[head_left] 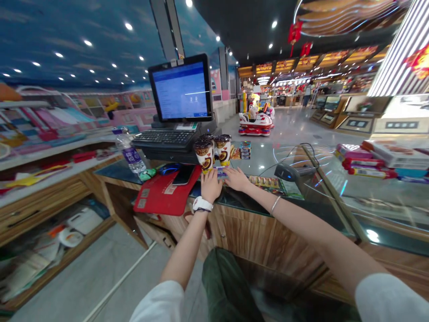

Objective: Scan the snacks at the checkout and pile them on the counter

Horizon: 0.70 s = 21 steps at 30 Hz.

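My left hand [211, 185], with a white watch at the wrist, rests at the counter's near edge, fingers forward at the left end of a small purple pack [220, 171]. At the pack's right end are the fingers of my right hand [237, 180], which has a bangle further up the arm. Between them the two hands hold the pack; its underside is hidden. Directly behind stand several lidded cups with brown and yellow print, among them a left cup [204, 157] and a right cup [223, 151]. Small stacked boxes [245, 150] lie to their right.
A red mat [164, 194] bears a phone [183, 175] and a mouse [170, 168]. Behind are a keyboard [164, 139] and monitor [182, 89]. A water bottle [132, 154] stands left. To the right lie a scanner [291, 172], a strip of packets [266, 182] and candy boxes [368, 161].
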Motion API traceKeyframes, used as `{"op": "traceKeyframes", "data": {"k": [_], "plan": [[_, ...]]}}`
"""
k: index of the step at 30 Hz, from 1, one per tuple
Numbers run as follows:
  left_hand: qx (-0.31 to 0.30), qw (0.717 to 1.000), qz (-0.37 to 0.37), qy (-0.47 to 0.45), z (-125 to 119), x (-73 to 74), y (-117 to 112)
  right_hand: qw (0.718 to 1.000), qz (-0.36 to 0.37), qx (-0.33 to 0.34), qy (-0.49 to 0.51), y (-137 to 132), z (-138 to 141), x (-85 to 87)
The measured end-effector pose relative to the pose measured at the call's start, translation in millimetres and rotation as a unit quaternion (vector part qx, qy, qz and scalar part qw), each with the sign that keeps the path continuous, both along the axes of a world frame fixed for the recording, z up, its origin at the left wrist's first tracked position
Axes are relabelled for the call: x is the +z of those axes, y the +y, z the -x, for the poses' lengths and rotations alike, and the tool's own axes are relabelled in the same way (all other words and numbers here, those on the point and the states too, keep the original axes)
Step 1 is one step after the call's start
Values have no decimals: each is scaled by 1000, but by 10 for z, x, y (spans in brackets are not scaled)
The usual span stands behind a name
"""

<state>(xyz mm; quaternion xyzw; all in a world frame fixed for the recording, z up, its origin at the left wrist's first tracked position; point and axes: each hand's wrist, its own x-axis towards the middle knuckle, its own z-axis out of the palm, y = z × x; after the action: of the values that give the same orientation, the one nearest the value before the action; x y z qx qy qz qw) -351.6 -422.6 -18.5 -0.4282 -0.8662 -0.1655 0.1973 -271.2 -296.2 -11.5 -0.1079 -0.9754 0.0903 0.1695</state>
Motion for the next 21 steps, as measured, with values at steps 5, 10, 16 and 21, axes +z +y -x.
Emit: {"op": "traceKeyframes", "data": {"k": [5, 10, 16, 21], "plan": [[2, 1000, 17, -10, -22, -13, -2, 1000, 11, -5, -1, -1, 28, -84], [-1, 1000, 8, -7, -54, 4, -8, 1000, -18, -10, 10, 16, -9, -1], [-28, 1000, -7, 6, -79, 59, -55, 997, -73, -6, -1, 88, -71, 132], [-44, 999, -3, -7, -92, 108, -40, 997, -79, 4, 14, 202, -197, 165]]}}
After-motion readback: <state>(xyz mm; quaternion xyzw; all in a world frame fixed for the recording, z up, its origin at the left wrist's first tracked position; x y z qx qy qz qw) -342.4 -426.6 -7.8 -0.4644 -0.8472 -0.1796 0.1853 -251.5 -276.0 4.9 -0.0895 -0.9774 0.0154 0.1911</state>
